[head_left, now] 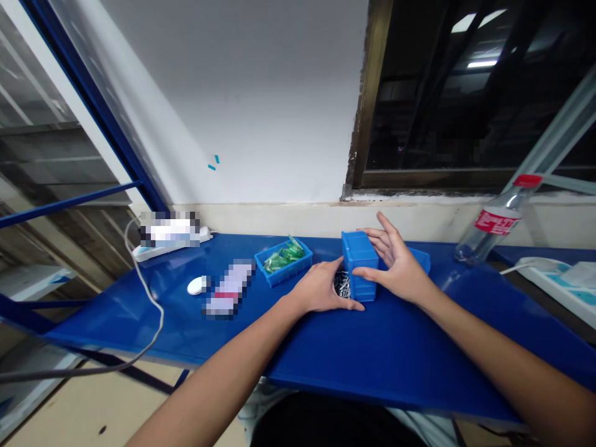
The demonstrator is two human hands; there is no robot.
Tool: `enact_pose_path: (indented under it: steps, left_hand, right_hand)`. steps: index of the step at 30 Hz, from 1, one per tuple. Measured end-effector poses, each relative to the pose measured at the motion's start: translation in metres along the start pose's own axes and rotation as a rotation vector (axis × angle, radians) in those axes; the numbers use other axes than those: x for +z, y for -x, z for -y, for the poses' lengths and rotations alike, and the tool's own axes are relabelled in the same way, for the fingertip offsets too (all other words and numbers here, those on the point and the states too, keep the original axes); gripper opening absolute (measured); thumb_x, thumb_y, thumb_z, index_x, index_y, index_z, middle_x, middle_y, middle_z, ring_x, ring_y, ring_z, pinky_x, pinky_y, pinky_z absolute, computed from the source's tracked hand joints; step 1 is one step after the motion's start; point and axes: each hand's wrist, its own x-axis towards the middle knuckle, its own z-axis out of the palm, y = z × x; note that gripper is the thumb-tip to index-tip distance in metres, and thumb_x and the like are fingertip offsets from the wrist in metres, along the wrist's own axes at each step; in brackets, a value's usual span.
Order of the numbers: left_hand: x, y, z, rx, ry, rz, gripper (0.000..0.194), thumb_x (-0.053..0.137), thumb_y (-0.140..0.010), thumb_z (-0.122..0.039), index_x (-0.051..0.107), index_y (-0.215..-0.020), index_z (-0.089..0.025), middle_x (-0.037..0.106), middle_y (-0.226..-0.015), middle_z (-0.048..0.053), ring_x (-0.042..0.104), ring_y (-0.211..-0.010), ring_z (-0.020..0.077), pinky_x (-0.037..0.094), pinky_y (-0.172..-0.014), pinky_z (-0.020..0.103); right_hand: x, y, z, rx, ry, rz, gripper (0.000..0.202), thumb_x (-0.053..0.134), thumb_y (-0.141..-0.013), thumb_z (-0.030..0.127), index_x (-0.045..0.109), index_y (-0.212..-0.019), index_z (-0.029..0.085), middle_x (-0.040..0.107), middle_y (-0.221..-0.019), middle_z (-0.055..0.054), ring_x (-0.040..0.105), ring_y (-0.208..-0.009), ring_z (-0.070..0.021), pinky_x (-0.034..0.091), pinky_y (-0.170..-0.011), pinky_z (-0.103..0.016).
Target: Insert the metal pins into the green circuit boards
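Plainly, the blue table (395, 360) fills the lower middle of the frame, and both hands work just right of the centre. The left hand (321, 288) curves around small metal parts (343, 286), its thumb and fingers parted at the bin's left edge; I cannot tell whether they clamp it. The bin (363, 264) is tipped, its mouth seemingly toward that hand. The right hand (393, 257) lays its thumb over the bin's near side, with its other fingers spread behind; how hard they press does not show.

The bin looks like stiff, light plastic, unlikely to break, perhaps a little slick on its smooth faces. Any weight probably comes from the metal parts, which look hard, loose and quick to roll. The best hold is likely across two opposite walls, clear of the mouth, with a palm cupped beside the parts.

Farther back, a tray (269, 280) of green packets (285, 255) sits left of centre, another bin (423, 261) behind the right hand, and a bottle (496, 222) toward the right edge.
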Motion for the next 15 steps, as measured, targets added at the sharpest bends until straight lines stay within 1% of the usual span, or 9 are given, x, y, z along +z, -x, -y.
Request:
enact_pose_path:
  steps: [2,7,10,12,15]
  left_hand:
    - [0.000,0.000,0.000,0.012,0.018,-0.003,0.099,0.088,-0.059,-0.066,0.057,-0.142,-0.021,0.067,-0.136,0.015,0.063,-0.126,0.0398,0.048,-0.108,0.051]
    - [0.001,0.000,0.001,0.067,0.065,-0.020,0.089,0.090,-0.063,-0.059,0.061,-0.139,-0.024,0.068,-0.136,0.010,0.060,-0.131,0.0354,0.046,-0.114,0.048]
    - [0.003,0.001,0.002,0.104,0.072,-0.055,0.093,0.092,-0.061,-0.055,0.058,-0.143,-0.026,0.063,-0.144,0.008,0.056,-0.137,0.0329,0.043,-0.119,0.045]
    - [0.005,0.001,0.003,0.105,0.072,-0.076,0.098,0.094,-0.058,-0.054,0.056,-0.145,-0.028,0.060,-0.148,0.007,0.055,-0.139,0.0319,0.042,-0.120,0.044]
    - [0.007,0.000,0.006,0.074,0.095,-0.075,0.096,0.095,-0.056,-0.053,0.059,-0.142,-0.029,0.061,-0.147,0.006,0.054,-0.140,0.0309,0.042,-0.120,0.043]
  right_hand:
    - [0.005,0.002,0.000,-0.004,0.041,0.023,0.121,0.087,-0.076,0.047,0.008,-0.166,0.033,0.044,-0.158,-0.014,0.043,-0.147,-0.0345,0.035,-0.123,-0.056]
    - [0.016,0.009,0.001,-0.035,0.171,0.087,0.102,0.077,-0.086,0.049,0.014,-0.166,0.035,0.030,-0.169,-0.009,0.031,-0.154,-0.0340,0.031,-0.125,-0.058]
    - [0.020,0.011,0.005,-0.065,0.251,0.109,0.099,0.073,-0.089,0.050,0.012,-0.166,0.036,0.027,-0.170,-0.007,0.029,-0.155,-0.0332,0.029,-0.126,-0.058]
    - [0.022,0.011,0.008,-0.082,0.284,0.118,0.099,0.071,-0.091,0.050,0.009,-0.166,0.036,0.026,-0.171,-0.006,0.028,-0.156,-0.0324,0.029,-0.126,-0.057]
    - [0.025,0.011,0.010,-0.099,0.334,0.140,0.095,0.068,-0.094,0.049,0.008,-0.166,0.035,0.026,-0.171,-0.005,0.027,-0.156,-0.0317,0.029,-0.127,-0.056]
